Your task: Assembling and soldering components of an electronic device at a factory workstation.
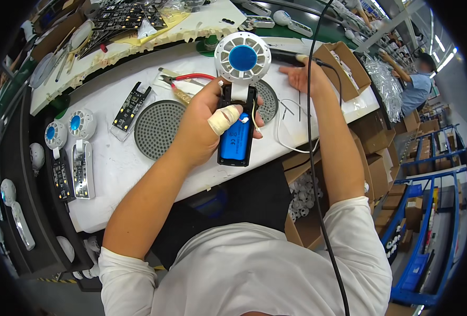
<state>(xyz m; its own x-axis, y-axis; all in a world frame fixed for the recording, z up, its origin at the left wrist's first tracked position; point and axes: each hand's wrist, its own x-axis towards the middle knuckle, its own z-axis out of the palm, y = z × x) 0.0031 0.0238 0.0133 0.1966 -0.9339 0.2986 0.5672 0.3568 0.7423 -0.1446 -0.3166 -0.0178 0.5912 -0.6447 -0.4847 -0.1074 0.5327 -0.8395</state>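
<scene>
My left hand [199, 124] is closed around a handheld fan, its white round head [242, 58] with a blue centre pointing away from me. The fan's black handle is uncovered, showing a blue battery [235, 138] and thin wires. My thumb, wrapped in tape, presses near the battery's top. To the right, my right hand [306, 79] has its fingers apart, with the thumb up at a long black corded tool [283, 56]; whether it touches the tool is unclear. Red-handled pliers [194, 77] lie left of the fan head.
Grey perforated round discs [160, 129] lie on the white table. At left are a circuit-board piece [131, 108] and two fans [82, 163]. A cardboard box [344, 68] stands at right. A black cable [312, 158] hangs across the view. Another person [419, 81] is farther off.
</scene>
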